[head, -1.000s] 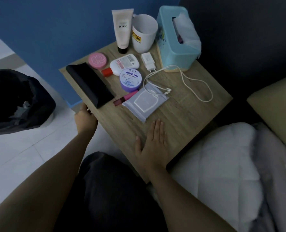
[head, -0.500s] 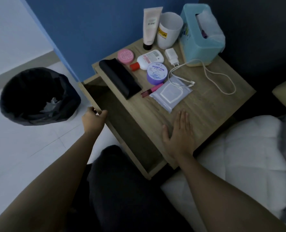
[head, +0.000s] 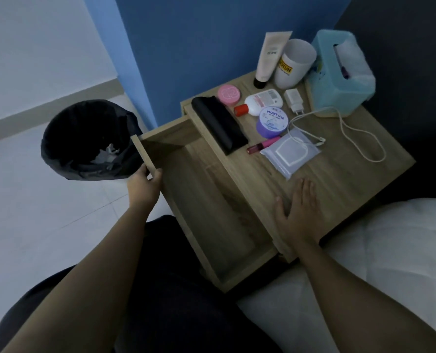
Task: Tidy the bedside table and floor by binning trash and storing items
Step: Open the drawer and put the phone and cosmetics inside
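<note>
The wooden bedside table [head: 339, 174] has its drawer [head: 206, 200] pulled far out, with nothing inside. My left hand [head: 144, 186] grips the drawer's front panel near its left end. My right hand [head: 299, 212] lies flat on the tabletop's near edge. On top sit a black case [head: 219, 124], pink tin [head: 228, 95], small white bottle with red cap [head: 261, 101], purple jar [head: 273, 122], pink lip tube [head: 262, 145], wipes pack [head: 289, 152], white charger [head: 294, 100] and cable [head: 359, 138].
A cream tube [head: 269, 58], white cup [head: 294, 63] and teal tissue box [head: 341, 72] stand at the back against the blue wall. A black-lined bin [head: 84, 138] holding some trash stands on the white floor left of the drawer. White bedding [head: 390, 250] lies to the right.
My left hand has pulled the drawer out from nearly shut to wide open. My right hand has stayed flat on the tabletop. The view has shifted so the bin shows fully.
</note>
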